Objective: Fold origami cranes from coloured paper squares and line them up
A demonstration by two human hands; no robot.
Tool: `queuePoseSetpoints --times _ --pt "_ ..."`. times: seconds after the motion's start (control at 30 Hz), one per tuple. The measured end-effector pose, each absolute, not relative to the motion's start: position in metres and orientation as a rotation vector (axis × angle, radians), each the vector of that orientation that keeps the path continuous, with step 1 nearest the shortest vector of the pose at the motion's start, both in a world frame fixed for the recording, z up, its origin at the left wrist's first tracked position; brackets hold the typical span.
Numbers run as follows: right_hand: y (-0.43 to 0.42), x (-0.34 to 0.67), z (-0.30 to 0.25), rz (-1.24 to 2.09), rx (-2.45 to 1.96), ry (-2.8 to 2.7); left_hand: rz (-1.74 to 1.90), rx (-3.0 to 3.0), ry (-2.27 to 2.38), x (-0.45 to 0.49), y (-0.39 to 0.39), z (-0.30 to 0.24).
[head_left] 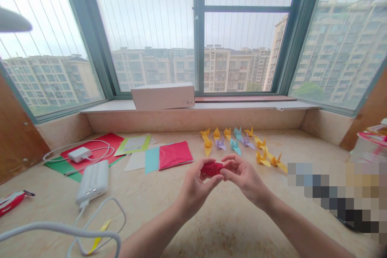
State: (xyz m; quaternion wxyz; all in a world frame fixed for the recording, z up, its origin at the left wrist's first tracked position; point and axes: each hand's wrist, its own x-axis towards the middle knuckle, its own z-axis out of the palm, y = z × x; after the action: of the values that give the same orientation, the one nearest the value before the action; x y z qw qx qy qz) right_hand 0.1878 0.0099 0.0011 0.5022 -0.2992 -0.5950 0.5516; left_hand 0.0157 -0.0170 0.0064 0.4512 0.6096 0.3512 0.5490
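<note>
Pointing sideways, folded red paper (211,169)

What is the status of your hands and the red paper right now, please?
Left hand, right hand: both pinching folded red paper. Origami cranes ahead, white power bank to the left, neither touching the hands.
</note>
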Motion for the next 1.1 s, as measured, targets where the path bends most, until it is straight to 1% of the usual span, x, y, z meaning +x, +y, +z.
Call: queuePoseSetpoints --times 0.33,0.63,1.1 --pt "0.0096 0.1905 0.0033 1.256 -0.779 -1.486 1.321 1.428 0.829 0.0162 -0.0169 0.0073" --pt "0.0087 0.1914 0.0021 1.266 -0.784 -1.560 1.309 1.444 0.832 0.0157 -0.0176 0.0096" --pt "0.0068 0.1904 0.0072 1.258 -0.821 -1.504 1.380 1.709 0.827 0.0191 -0.0155 0.0027"
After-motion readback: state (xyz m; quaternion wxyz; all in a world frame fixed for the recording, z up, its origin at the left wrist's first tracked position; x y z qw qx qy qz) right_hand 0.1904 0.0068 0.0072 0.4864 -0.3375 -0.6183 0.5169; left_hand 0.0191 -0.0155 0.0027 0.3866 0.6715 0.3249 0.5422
